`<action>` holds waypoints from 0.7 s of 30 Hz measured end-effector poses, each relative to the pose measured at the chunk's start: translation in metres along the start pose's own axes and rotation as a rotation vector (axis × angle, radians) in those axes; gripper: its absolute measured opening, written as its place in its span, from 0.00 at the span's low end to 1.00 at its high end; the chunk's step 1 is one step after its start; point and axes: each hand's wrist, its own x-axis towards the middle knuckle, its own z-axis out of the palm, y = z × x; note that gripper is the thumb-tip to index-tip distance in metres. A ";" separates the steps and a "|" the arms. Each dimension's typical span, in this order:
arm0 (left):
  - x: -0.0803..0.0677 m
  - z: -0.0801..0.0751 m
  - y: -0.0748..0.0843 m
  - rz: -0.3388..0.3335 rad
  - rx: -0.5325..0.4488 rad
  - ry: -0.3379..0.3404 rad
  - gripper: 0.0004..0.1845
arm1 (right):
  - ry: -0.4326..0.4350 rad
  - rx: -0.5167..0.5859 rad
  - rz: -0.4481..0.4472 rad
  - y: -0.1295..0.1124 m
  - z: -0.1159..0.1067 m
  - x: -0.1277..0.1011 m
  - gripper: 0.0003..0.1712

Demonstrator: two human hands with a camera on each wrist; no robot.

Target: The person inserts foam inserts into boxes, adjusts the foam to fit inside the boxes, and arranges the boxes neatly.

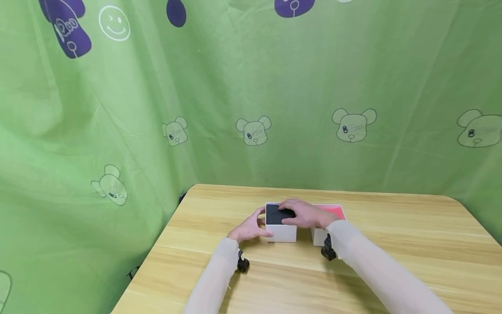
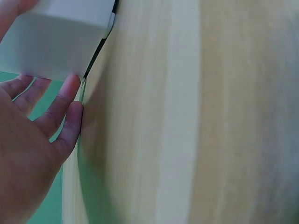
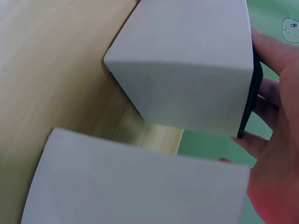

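Note:
A white box (image 1: pixel 281 233) stands on the table, with a black block (image 1: pixel 273 214) filling its top. My left hand (image 1: pixel 249 227) holds the box at its left side, thumb on the front face and the other fingers behind the left edge. In the left wrist view, the fingertips (image 2: pixel 71 83) meet the lower edge of the white wall. From above, my right hand (image 1: pixel 305 213) reaches over the box and grips the black block, thumb near the front rim and fingers toward the back. The right wrist view shows a thin black edge (image 3: pixel 252 100) standing proud of the white rim.
Beside it on the right stands a second white box (image 1: pixel 319 236) with a pink-red inside (image 1: pixel 334 211), partly behind my right wrist. A narrow gap parts the two boxes. The wooden table (image 1: pixel 396 235) ends at a green patterned curtain (image 1: pixel 298 161).

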 end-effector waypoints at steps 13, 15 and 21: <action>-0.013 0.002 0.027 0.027 -0.026 -0.029 0.47 | -0.011 -0.048 0.036 0.010 -0.007 -0.009 0.27; -0.014 0.002 0.028 0.023 -0.031 -0.031 0.47 | -0.010 -0.061 0.022 0.011 -0.006 -0.008 0.27; -0.009 0.001 0.020 0.009 -0.039 -0.025 0.48 | -0.003 -0.089 0.004 0.011 -0.003 -0.005 0.26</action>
